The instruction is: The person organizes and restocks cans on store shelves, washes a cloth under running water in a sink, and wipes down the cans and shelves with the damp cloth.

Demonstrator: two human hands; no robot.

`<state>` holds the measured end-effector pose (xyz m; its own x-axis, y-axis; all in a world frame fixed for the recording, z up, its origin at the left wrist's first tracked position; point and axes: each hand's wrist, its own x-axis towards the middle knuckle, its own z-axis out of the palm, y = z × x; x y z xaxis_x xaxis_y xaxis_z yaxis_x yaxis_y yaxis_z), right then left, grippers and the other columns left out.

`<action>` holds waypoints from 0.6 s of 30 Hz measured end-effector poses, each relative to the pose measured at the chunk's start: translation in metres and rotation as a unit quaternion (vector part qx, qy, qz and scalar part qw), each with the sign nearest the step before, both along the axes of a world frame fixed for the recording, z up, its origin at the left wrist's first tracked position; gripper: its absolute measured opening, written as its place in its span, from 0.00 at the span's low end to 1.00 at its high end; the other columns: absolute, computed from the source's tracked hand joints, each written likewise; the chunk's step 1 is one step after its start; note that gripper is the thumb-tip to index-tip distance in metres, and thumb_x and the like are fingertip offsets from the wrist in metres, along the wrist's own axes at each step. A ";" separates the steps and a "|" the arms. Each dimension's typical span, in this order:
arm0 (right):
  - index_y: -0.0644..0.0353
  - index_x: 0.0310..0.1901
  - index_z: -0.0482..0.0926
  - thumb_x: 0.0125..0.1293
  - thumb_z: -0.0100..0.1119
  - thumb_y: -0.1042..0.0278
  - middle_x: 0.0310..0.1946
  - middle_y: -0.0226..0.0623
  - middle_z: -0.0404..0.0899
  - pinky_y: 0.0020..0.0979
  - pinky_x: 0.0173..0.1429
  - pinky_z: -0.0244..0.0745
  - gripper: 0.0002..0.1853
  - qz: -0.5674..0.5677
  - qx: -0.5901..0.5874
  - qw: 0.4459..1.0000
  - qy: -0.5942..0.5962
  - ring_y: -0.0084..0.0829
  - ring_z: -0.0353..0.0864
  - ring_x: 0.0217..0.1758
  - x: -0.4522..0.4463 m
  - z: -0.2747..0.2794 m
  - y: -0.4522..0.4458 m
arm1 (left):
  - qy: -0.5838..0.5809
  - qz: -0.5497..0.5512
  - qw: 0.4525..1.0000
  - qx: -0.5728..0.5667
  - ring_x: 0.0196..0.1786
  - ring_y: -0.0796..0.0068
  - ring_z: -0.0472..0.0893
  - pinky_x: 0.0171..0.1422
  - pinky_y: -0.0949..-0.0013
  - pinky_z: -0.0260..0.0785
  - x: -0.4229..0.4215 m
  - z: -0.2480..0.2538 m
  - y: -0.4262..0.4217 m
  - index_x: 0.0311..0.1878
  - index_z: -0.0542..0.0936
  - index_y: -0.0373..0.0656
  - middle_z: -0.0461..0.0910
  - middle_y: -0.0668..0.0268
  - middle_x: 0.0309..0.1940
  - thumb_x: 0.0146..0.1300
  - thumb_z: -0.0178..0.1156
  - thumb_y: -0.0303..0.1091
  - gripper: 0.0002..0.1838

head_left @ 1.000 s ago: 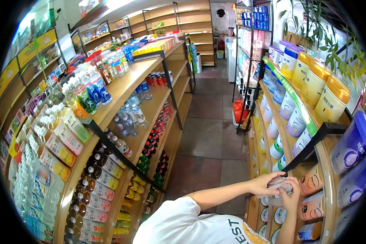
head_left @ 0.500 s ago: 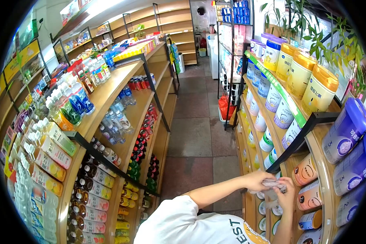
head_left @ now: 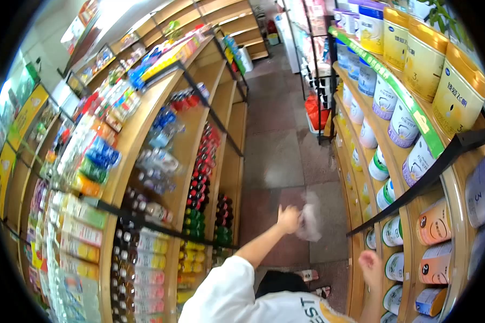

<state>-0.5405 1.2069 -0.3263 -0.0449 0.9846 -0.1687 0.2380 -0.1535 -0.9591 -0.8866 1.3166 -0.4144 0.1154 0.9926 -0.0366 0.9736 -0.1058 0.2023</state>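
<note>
A greyish, thin cloth (head_left: 310, 218), smeared by motion, hangs over the aisle floor at the fingers of my left hand (head_left: 289, 219). That hand is stretched forward and closed on the cloth's near side. My right hand (head_left: 371, 267) is held apart from it, close to the right-hand shelf. Its fingers look curled in, with nothing visible in them, though the hand is somewhat blurred. Beside it stand white tins with green trim (head_left: 392, 231) and orange tins (head_left: 434, 222).
Drink bottles (head_left: 148, 261) fill the left shelf rack (head_left: 170, 215). Large yellow tins (head_left: 461, 89) stand along the right rack's top, behind a green label strip (head_left: 396, 94). A black metal frame bar (head_left: 409, 196) slants across that rack. A red bag (head_left: 316, 112) sits farther down the tiled aisle (head_left: 275, 161).
My hands have parted. The left hand has swung left and forward over the aisle with the cloth; the right has let go of it and lowered slightly. The view has turned and tilted down.
</note>
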 end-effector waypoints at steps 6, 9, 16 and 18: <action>0.65 0.39 0.76 0.56 0.60 0.75 0.31 0.34 0.78 0.25 0.43 0.73 0.10 0.037 -0.064 0.997 -0.006 0.23 0.78 0.35 -0.018 -0.041 0.022 | -0.135 0.139 0.976 -0.101 0.39 0.48 0.79 0.42 0.55 0.71 -0.027 0.002 0.007 0.38 0.78 0.40 0.79 0.49 0.33 0.49 0.57 0.37 0.14; 0.65 0.40 0.76 0.56 0.60 0.74 0.31 0.34 0.78 0.25 0.42 0.72 0.10 0.058 -0.054 0.997 -0.018 0.23 0.78 0.35 -0.029 -0.049 0.036 | -0.209 0.122 0.967 -0.083 0.41 0.49 0.78 0.44 0.55 0.71 -0.044 -0.003 0.016 0.38 0.77 0.39 0.79 0.49 0.35 0.49 0.56 0.33 0.13; 0.64 0.41 0.76 0.56 0.61 0.73 0.33 0.36 0.78 0.26 0.42 0.72 0.11 0.132 -0.049 0.990 -0.026 0.25 0.77 0.35 -0.062 -0.047 0.062 | -0.338 0.028 0.935 -0.104 0.47 0.57 0.79 0.51 0.62 0.70 -0.026 0.019 0.022 0.49 0.74 0.40 0.79 0.50 0.40 0.47 0.58 0.28 0.21; 0.63 0.42 0.76 0.56 0.62 0.73 0.34 0.37 0.78 0.26 0.42 0.72 0.12 0.123 -0.027 0.991 -0.046 0.25 0.77 0.35 -0.062 -0.037 0.069 | -0.339 -0.026 0.933 -0.116 0.48 0.59 0.79 0.53 0.63 0.69 -0.017 0.026 0.036 0.50 0.74 0.41 0.78 0.49 0.41 0.46 0.59 0.28 0.23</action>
